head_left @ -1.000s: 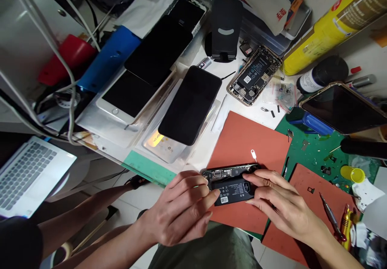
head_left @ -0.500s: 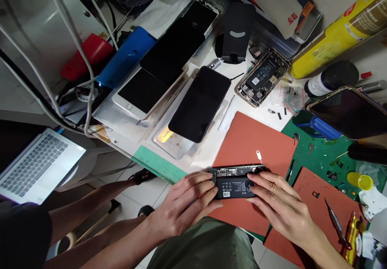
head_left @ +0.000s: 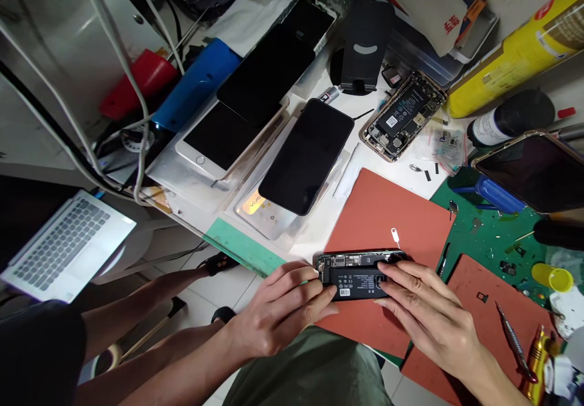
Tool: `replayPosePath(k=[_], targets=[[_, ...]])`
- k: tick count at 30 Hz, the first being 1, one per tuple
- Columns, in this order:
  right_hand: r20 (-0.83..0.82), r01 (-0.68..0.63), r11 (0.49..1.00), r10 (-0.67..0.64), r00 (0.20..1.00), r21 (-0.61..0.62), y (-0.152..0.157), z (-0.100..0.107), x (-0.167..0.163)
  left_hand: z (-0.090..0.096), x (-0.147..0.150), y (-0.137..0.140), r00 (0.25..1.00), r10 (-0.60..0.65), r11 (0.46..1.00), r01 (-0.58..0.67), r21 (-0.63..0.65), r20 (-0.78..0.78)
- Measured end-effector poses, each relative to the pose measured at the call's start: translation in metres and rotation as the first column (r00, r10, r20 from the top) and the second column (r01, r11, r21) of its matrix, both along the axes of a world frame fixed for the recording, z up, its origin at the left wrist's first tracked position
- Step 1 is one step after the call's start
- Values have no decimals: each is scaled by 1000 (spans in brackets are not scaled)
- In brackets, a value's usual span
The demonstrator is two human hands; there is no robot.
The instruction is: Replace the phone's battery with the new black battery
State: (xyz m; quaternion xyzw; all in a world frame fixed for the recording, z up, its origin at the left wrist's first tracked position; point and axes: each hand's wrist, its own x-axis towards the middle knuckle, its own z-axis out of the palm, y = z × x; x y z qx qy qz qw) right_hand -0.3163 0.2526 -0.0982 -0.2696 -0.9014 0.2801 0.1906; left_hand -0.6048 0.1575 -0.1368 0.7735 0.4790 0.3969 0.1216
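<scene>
An opened phone [head_left: 365,260], its circuit board bared along the far edge, is held over the near part of a reddish mat [head_left: 387,211]. Along its near side lies a black battery [head_left: 356,283] with white print. My left hand [head_left: 287,299] grips the phone's left end, fingertips on its inner edge. My right hand [head_left: 429,308] clasps the right end, with fingers over the battery's end. Both thumbs are partly hidden. A SIM eject pin [head_left: 395,237] rests on the mat just beyond the phone.
Beyond the mat lie a dark phone screen [head_left: 306,156] and another opened phone [head_left: 404,115]. To the right are a second reddish mat [head_left: 469,333], tweezers [head_left: 515,342] and a green work mat [head_left: 483,235]. Another person's legs [head_left: 150,321] are at the left, beside a laptop [head_left: 68,248].
The view has shifted slightly, so everything sits a little further right. My left fingers have moved slightly along the phone's left end. Both hands keep their hold.
</scene>
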Motion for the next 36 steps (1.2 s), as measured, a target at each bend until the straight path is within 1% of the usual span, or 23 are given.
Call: replayPosePath(k=[4, 8, 14, 19, 29, 34, 36], targets=[[-23, 3, 1000, -3, 1000, 11, 2, 1, -2, -3, 0, -1, 1000, -4, 1000, 4, 5, 3], [12, 10, 1000, -10, 1000, -9, 0, 2, 0, -3, 1, -1, 1000, 1, 1000, -1, 4, 5], [40, -16, 999, 15, 999, 28, 0, 3, 2, -3, 0, -1, 1000, 1, 1000, -1, 5, 5], [62, -20, 999, 18, 998, 32, 2, 4, -1, -1, 0, 0, 1000, -1, 1000, 1, 0, -7], [62, -18, 999, 15, 998, 49, -5, -1, 3, -2, 0, -1, 1000, -9, 1000, 9, -11, 8], [62, 35, 996, -40, 997, 76, -5, 0, 0, -3, 0, -2, 1000, -23, 1000, 23, -6, -4], [26, 76, 993, -79, 997, 94, -8, 3, -4, -4, -1, -2, 1000, -30, 1000, 30, -6, 0]])
